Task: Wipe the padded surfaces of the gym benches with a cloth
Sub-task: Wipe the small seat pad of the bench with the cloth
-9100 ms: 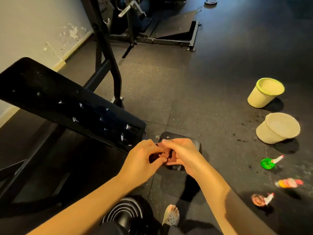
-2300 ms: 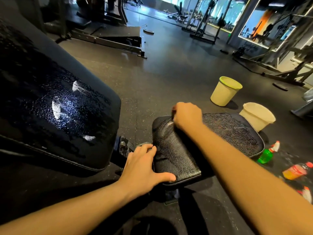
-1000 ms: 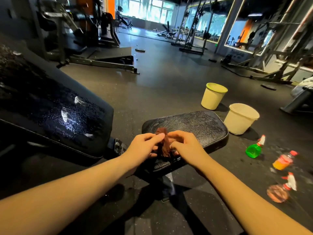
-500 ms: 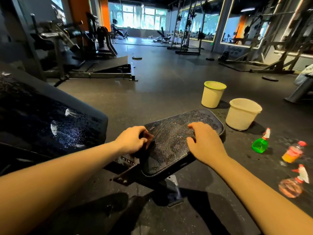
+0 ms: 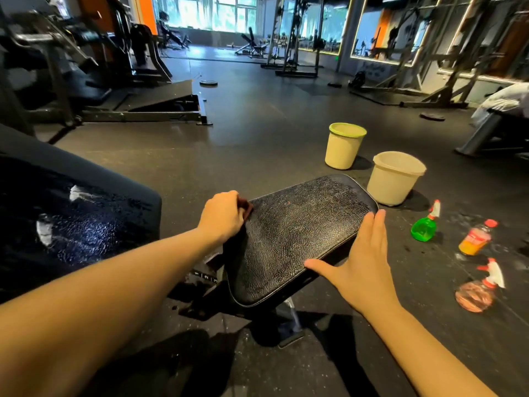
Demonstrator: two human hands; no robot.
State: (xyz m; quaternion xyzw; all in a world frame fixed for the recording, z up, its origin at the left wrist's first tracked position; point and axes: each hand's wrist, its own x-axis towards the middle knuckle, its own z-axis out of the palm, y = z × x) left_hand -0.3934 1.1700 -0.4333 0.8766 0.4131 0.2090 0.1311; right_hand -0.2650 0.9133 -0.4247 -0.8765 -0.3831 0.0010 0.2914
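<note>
Peeking beneath left hand (image 5: 221, 214), brown cloth (image 5: 245, 206)

Daylight from far windows (image 5: 211, 12) lit the dim gym; glare flecked the backrest pad (image 5: 86, 230), shadows pooled on the floor (image 5: 257, 133), wide-angle edges bowed.

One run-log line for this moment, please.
stage: seat pad wipe | left hand: grips cloth at pad's left edge | right hand: flat against pad's right edge
</note>
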